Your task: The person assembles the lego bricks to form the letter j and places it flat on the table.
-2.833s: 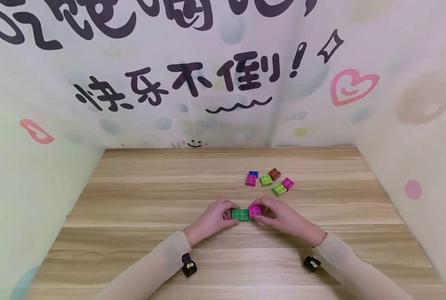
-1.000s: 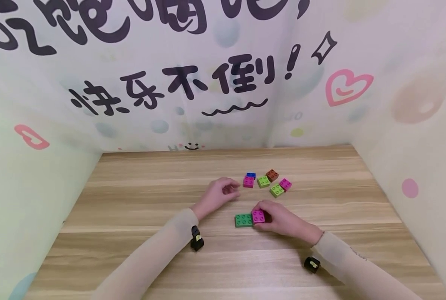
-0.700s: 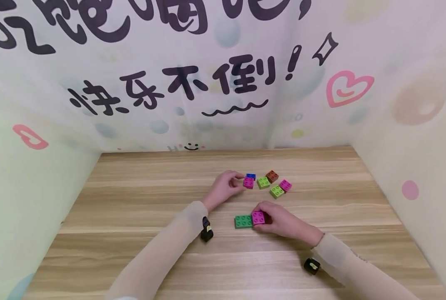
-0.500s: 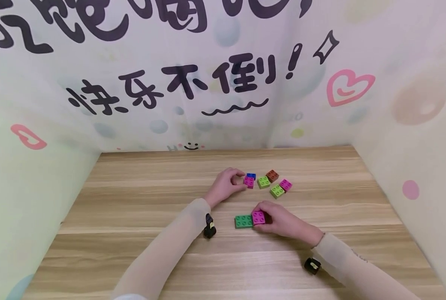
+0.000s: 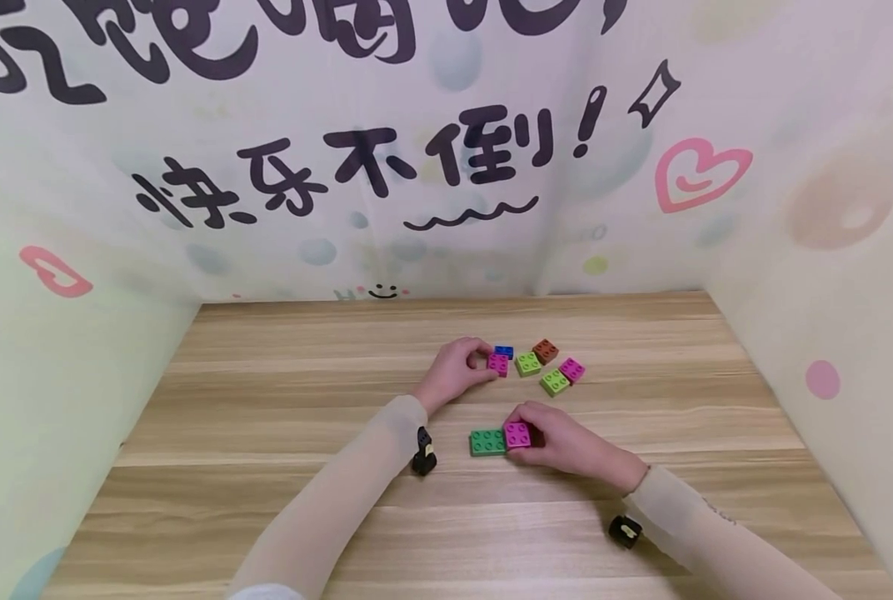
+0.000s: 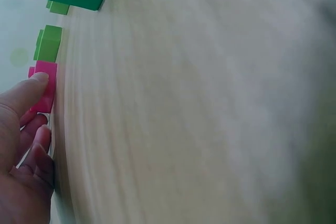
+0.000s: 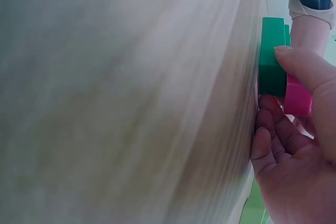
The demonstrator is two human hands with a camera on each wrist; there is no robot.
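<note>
Green brick point(image 5: 487, 442): on the worktop point(image 5: 192, 433), studs up, nearest of the bricks.
Top pink brick point(image 5: 517, 435): mounted on the right end of the green brick.
Right hand point(image 5: 566, 440): gripping the stacked pair, thumb against the green brick's side.
Front lime brick point(image 5: 555, 382): set askew, beyond the right hand.
Side pink brick point(image 5: 572, 370): at the front lime brick's far right corner.
Left pink brick point(image 5: 498, 365): on the worktop, within the left hand's grasp.
Left hand point(image 5: 456, 371): pinching the left pink brick between thumb and fingers.
Rear lime brick point(image 5: 528, 364): right of the left pink brick, apart.
Blue brick point(image 5: 504, 352): directly behind the left pink brick, partly hidden.
Brown brick point(image 5: 546, 350): just behind the rear lime brick.
Wall point(image 5: 281, 267): white, with black lettering point(image 5: 372, 162).
</note>
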